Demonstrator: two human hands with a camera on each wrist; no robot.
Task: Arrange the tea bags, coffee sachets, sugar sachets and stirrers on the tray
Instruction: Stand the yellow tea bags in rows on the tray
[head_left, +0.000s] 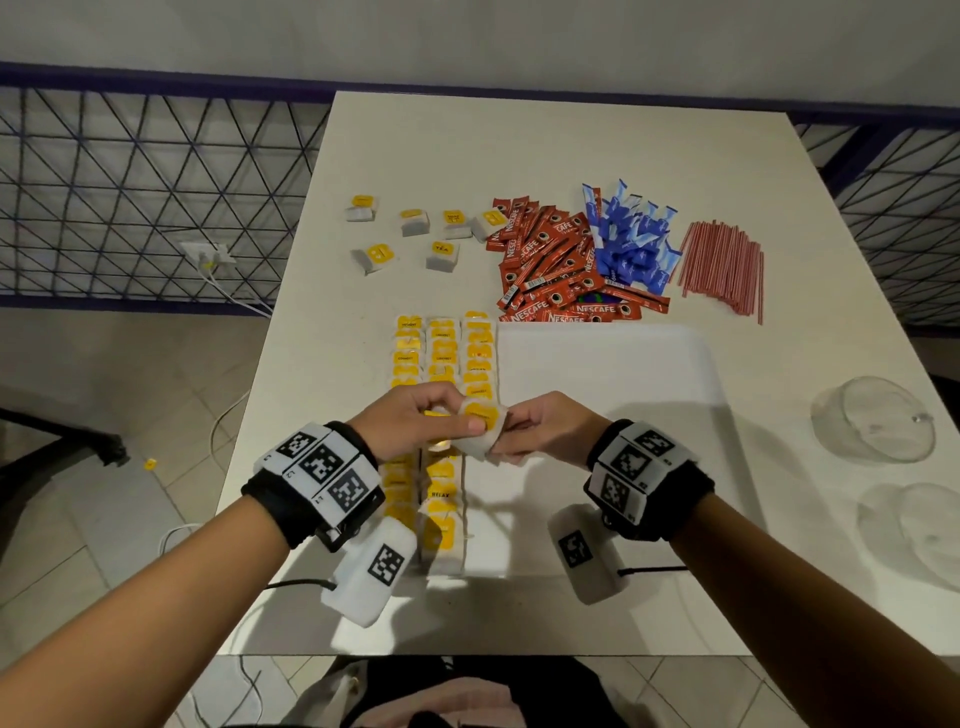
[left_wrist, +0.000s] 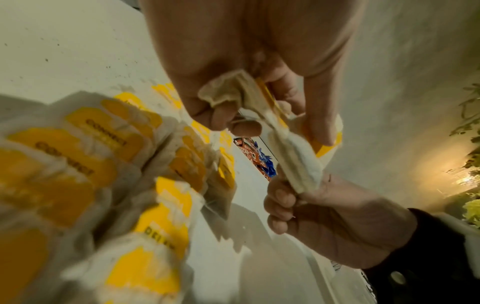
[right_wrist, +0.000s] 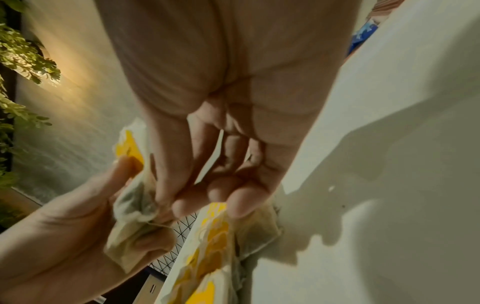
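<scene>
Tea bag (head_left: 480, 431), a soft paper pouch with a yellow tag, is held between both hands above the near part of the white tray (head_left: 623, 364). Left hand (head_left: 415, 423) has its fingers curled, thumb and forefinger pinching the tagged end; the left wrist view shows further crumpled bag paper bunched in the same fist. Right hand (head_left: 545, 428) pinches the opposite, lower edge of the pouch with thumb and fingertips, the remaining fingers loosely curled.

Handling, as a judgement: the bag looks very light, limp and easily torn. It should be taken by the stiffer card tag or by the sealed border, with a gentle pinch, since its thread may snag on neighbouring tags.

Three overlapping columns of tea bags (head_left: 441, 358) fill the tray's left side, yellow tags uppermost, in a shingled pattern; the right side of the tray is bare. Beyond it on the white table (head_left: 415, 145) lie six loose tea bags (head_left: 410, 228), a heap of glossy red coffee sachets (head_left: 550, 260), blue sugar sachets (head_left: 631, 239) and a bundle of thin, straight red stirrers (head_left: 722, 265). Clear glass vessels (head_left: 878, 421) stand to the right.
</scene>
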